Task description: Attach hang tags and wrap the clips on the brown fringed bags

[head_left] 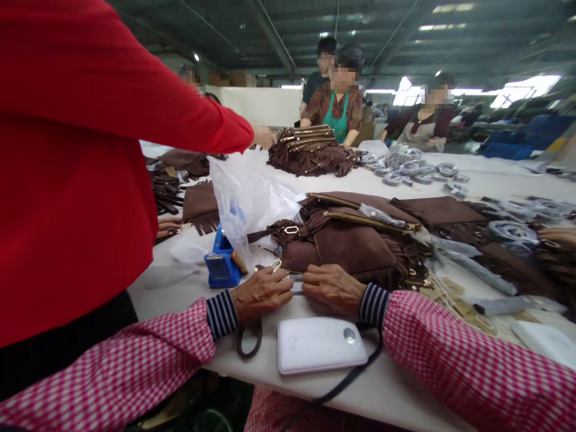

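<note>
My left hand (263, 294) and my right hand (333, 290) are close together at the front edge of a brown fringed bag (346, 249). Both hands are closed, with fingers curled downward. Between them shows a short pale grey strip (297, 287), pinched at its two ends; what it is made of I cannot tell. A gold clasp (276, 264) lies just above my left fingers. Gold zippers (360, 219) run along the bags stacked behind. Below my hands rests a white power-bank-like device (321, 346) with a dark cord.
A blue tape dispenser (222, 264) and a clear plastic bag (252, 198) stand at left. A black loop (249, 340) sits under my left wrist. A person in a red sleeve (180, 102) leans in close. Wrapped straps (405, 165) and more bags cover the far table; co-workers stand beyond.
</note>
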Motion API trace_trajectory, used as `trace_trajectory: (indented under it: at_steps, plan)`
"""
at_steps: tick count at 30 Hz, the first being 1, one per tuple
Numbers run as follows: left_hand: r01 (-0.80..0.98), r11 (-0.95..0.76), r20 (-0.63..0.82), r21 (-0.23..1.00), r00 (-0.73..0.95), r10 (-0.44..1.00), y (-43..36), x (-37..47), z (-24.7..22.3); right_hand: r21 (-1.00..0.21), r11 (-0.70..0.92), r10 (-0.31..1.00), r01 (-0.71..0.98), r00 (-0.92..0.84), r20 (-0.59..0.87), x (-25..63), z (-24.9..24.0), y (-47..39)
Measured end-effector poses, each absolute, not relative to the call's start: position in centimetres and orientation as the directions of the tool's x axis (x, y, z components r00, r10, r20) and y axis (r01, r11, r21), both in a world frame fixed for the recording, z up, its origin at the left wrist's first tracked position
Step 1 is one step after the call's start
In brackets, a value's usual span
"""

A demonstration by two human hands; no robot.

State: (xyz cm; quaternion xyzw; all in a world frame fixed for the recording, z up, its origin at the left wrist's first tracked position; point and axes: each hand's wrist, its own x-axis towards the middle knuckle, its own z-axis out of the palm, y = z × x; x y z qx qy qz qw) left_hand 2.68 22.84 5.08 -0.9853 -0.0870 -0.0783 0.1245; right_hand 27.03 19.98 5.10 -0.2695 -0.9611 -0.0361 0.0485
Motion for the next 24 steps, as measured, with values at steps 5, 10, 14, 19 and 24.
trace_trajectory:
  at_steps: [5, 10, 14, 19, 24]
  plan:
    - [0.298, -0.948, 0.163, -0.113, 0.947, 0.278, 22.5, 2.4, 4.2, 0.089, 0.884, 0.451, 0.459, -0.888, 0.095, 26.9, 6.1, 19.7]
    - [0.537, -0.839, 0.093, 0.082, 0.834, 0.543, 23.1, 2.5, 4.6, 0.177, 0.868, 0.455, 0.464, -0.886, 0.092, 26.3, 5.9, 19.9]
    - [0.718, -0.672, -0.051, 0.181, 0.689, 0.723, 24.1, 4.1, 5.9, 0.234, 0.852, 0.459, 0.469, -0.883, 0.098, 25.8, 5.4, 19.3]
    - [0.751, -0.636, -0.106, 0.176, 0.657, 0.746, 24.5, 5.8, 6.3, 0.298, 0.848, 0.424, 0.438, -0.898, 0.114, 26.1, 4.3, 19.3]
    - [0.808, -0.568, -0.166, 0.16, 0.589, 0.791, 23.4, 6.4, 6.6, 0.327, 0.847, 0.385, 0.42, -0.908, 0.168, 26.4, 3.3, 19.7]
